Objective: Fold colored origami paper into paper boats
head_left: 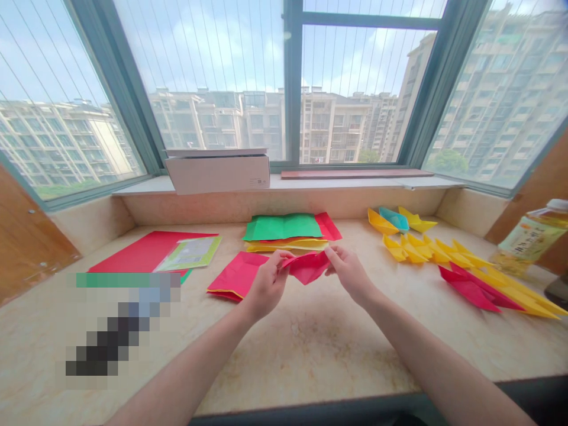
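Both my hands hold one folded piece of red paper [307, 267] just above the marble counter [310, 343]. My left hand [266, 284] pinches its left end with thumb and fingers closed. My right hand [347, 271] pinches its right end the same way. The paper is creased and partly folded into a pointed shape. A flat folded red sheet [235, 277] with a yellow edge under it lies just left of my left hand.
A stack of green, red and yellow sheets [288, 229] lies behind. Folded yellow, blue and red paper boats [444, 254] line the right side. A large red sheet with a leaflet [151, 253] lies left. A white box [217, 171] sits on the sill; a drink bottle [528, 236] stands at the right.
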